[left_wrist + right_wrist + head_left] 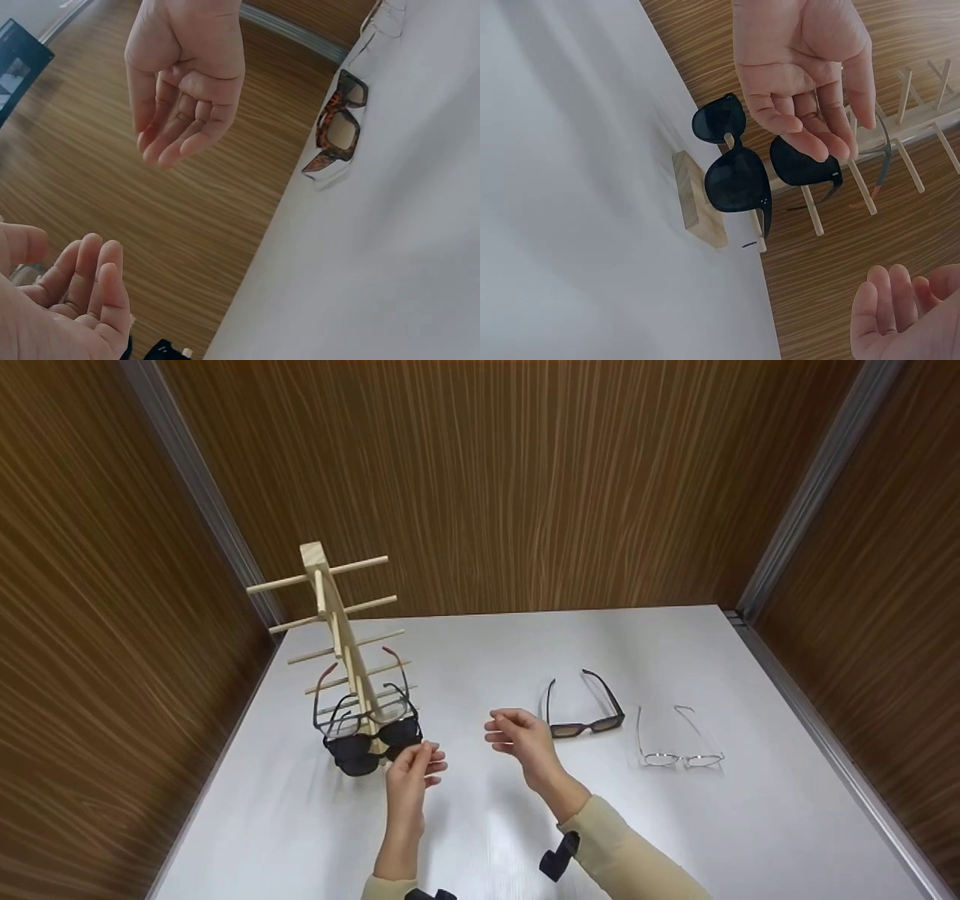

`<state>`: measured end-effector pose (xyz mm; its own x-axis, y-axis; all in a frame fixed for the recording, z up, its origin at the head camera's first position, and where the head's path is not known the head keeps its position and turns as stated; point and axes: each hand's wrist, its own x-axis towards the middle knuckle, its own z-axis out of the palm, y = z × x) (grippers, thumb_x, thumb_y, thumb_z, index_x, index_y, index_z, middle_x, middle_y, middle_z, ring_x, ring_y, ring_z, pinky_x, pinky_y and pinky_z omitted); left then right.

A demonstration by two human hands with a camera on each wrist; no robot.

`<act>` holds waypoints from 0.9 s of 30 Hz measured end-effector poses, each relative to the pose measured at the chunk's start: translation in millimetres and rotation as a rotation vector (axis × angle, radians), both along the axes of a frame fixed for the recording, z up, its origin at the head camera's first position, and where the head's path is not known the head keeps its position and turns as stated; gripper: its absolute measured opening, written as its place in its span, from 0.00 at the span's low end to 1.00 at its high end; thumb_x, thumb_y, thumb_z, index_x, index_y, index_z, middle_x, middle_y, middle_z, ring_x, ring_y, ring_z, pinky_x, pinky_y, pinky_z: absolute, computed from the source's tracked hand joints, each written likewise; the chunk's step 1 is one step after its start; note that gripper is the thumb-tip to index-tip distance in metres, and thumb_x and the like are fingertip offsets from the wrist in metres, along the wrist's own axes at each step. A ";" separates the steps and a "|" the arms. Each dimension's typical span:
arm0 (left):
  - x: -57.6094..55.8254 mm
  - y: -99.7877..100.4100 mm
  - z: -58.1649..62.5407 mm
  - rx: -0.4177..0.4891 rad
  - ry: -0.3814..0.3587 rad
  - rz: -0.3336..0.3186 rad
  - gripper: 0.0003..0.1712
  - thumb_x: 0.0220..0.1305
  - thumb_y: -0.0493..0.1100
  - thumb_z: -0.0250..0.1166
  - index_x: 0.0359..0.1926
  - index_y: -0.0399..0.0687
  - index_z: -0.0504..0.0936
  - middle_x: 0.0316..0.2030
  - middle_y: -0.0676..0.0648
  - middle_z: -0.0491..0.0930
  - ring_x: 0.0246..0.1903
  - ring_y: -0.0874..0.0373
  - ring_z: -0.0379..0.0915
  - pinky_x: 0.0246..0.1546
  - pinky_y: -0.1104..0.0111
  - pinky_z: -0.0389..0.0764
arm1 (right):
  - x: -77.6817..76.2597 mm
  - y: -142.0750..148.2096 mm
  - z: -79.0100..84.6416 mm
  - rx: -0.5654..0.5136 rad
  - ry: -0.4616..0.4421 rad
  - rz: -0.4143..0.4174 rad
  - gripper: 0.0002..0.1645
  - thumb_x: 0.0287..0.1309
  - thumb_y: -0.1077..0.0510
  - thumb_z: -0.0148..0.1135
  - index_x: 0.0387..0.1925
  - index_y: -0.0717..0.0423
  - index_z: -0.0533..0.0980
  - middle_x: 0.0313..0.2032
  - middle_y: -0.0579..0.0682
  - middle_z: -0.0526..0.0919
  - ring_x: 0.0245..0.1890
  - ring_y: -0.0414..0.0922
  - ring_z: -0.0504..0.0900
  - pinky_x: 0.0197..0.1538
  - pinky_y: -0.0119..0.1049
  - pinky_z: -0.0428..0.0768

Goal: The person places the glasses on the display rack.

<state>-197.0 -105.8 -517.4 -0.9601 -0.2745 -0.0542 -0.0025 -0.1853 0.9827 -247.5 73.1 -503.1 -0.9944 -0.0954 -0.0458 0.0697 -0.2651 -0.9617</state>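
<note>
My left hand (409,780), fingers loosely bent and holding nothing, is just right of the lowest eyewear on a wooden display stand (341,637). Two pairs of dark sunglasses (739,180) hang low on its pegs, one above the other. Over them sit clear-lens glasses (390,711) with red-tipped temples. To the right, my right hand (525,742) hovers above the white table, likewise with nothing between its relaxed fingers. Close beside it lie tortoiseshell sunglasses (343,131), temples unfolded. In the right wrist view the left hand overlaps part of the stand.
Thin metal-framed glasses (682,760) lie unfolded farther right on the white table (480,660). The stand's upper pegs (360,564) stick out to both sides and carry no eyewear. Wood-patterned panels (510,487) enclose the back and sides.
</note>
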 end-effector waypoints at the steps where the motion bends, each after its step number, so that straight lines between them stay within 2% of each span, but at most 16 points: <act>1: -0.5 1.7 -1.8 -0.003 -0.002 -0.003 0.16 0.67 0.45 0.56 0.42 0.33 0.78 0.34 0.42 0.80 0.34 0.51 0.79 0.31 0.67 0.76 | 0.6 0.9 -1.1 0.002 0.007 -0.002 0.15 0.60 0.56 0.60 0.42 0.64 0.77 0.33 0.55 0.83 0.32 0.46 0.83 0.37 0.36 0.81; 11: -9.7 21.5 -16.4 -0.012 -0.025 -0.035 0.15 0.68 0.43 0.56 0.42 0.32 0.77 0.33 0.42 0.80 0.35 0.48 0.79 0.33 0.64 0.77 | -0.3 15.3 -15.8 0.041 -0.101 -0.088 0.15 0.62 0.61 0.57 0.46 0.68 0.74 0.34 0.56 0.83 0.32 0.48 0.83 0.38 0.38 0.81; 17: -2.1 34.9 -6.0 -0.020 -0.024 -0.040 0.13 0.68 0.39 0.54 0.41 0.29 0.77 0.34 0.38 0.80 0.37 0.40 0.77 0.36 0.58 0.77 | 1.4 25.4 -24.0 0.043 -0.123 -0.119 0.15 0.61 0.62 0.57 0.47 0.68 0.74 0.32 0.55 0.83 0.31 0.47 0.83 0.36 0.37 0.81; 21: 0.9 44.2 -3.3 -0.019 -0.015 -0.047 0.13 0.68 0.39 0.54 0.41 0.29 0.77 0.34 0.36 0.80 0.38 0.39 0.76 0.37 0.57 0.77 | 2.4 31.6 -31.8 0.059 -0.124 -0.136 0.15 0.62 0.62 0.56 0.47 0.69 0.74 0.33 0.56 0.83 0.32 0.48 0.83 0.35 0.37 0.81; 23: -0.4 48.5 -7.8 -0.019 -0.013 -0.059 0.13 0.68 0.39 0.54 0.41 0.29 0.76 0.34 0.36 0.80 0.38 0.40 0.77 0.37 0.57 0.77 | 2.9 34.4 -35.8 0.069 -0.140 -0.145 0.16 0.62 0.62 0.56 0.48 0.69 0.73 0.33 0.55 0.83 0.32 0.48 0.83 0.36 0.37 0.81; 27: -9.2 55.7 -28.9 0.004 -0.031 -0.081 0.15 0.68 0.41 0.55 0.43 0.30 0.76 0.34 0.39 0.80 0.37 0.43 0.78 0.36 0.58 0.77 | 3.7 39.1 -42.4 0.079 -0.161 -0.156 0.17 0.62 0.62 0.56 0.49 0.70 0.73 0.33 0.55 0.83 0.32 0.47 0.83 0.36 0.37 0.81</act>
